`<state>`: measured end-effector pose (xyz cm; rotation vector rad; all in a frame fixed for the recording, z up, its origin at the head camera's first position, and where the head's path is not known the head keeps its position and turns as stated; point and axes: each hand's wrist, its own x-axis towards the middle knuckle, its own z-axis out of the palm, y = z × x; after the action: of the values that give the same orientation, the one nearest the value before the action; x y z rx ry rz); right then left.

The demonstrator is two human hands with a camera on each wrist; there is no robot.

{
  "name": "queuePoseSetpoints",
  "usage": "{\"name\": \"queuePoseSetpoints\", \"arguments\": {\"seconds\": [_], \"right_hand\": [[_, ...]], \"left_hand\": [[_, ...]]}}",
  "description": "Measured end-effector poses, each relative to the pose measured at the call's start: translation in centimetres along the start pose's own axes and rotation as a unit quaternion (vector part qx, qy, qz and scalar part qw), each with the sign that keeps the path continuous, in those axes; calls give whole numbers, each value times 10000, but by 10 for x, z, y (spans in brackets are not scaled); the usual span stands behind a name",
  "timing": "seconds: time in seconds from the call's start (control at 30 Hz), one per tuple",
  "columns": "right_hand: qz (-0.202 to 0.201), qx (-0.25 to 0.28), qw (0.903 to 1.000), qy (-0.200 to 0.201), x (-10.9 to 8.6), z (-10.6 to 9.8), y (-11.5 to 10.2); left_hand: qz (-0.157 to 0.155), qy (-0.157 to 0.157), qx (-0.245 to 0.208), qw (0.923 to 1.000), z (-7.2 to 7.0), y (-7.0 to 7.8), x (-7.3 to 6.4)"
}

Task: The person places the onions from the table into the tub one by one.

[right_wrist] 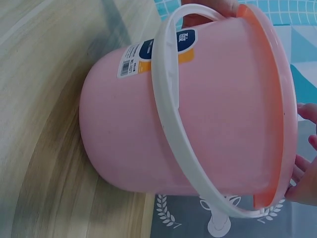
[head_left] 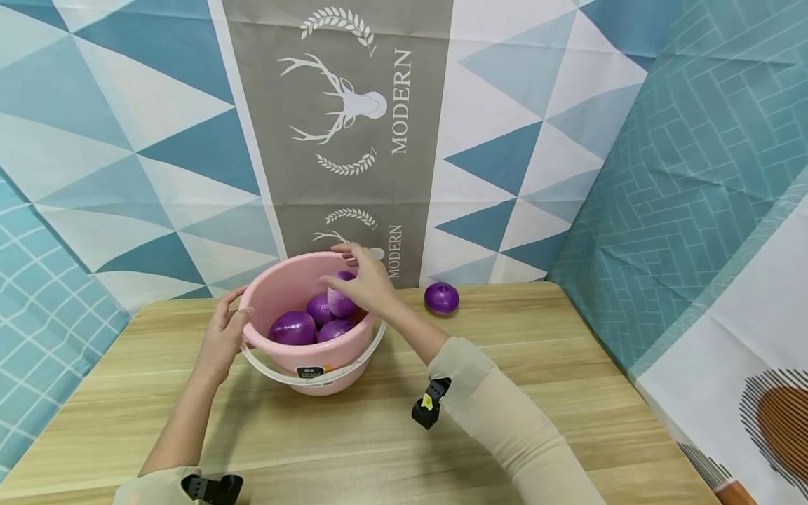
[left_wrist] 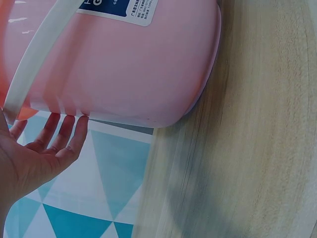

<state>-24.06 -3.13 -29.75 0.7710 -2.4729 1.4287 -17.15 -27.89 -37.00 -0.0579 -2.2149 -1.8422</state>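
A pink bucket [head_left: 306,361] with a white handle [head_left: 278,375] stands on the table, holding several glossy purple onions [head_left: 292,328]. My left hand [head_left: 222,337] grips its left rim, thumb at the edge and fingers along the outside wall. In the left wrist view, the fingertips [left_wrist: 81,124] touch the pink side. Over the bucket's right side is my right hand [head_left: 368,282], fingers spread and loosely bent above the topmost onion [head_left: 341,303]. The bucket wall hides that onion in the right wrist view, where part of the right hand [right_wrist: 306,183] shows beyond the rim.
One more purple onion [head_left: 442,299] lies on the wooden table [head_left: 505,379], right of the bucket near the back edge. A patterned cloth [head_left: 505,140] hangs behind the table, and teal cloth [head_left: 682,189] hangs along the right side.
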Motion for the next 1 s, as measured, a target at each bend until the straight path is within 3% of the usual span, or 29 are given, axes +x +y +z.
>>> {"name": "queuePoseSetpoints", "arguments": {"seconds": [0.3,1.0], "right_hand": [[33,143,9998,141,-1,-14,9],[269,-252,9982,468,-10,-53,38]], "left_hand": [[25,-12,-41,10000,1,1,0],[7,-9,-34,10000,0,0,0]]}}
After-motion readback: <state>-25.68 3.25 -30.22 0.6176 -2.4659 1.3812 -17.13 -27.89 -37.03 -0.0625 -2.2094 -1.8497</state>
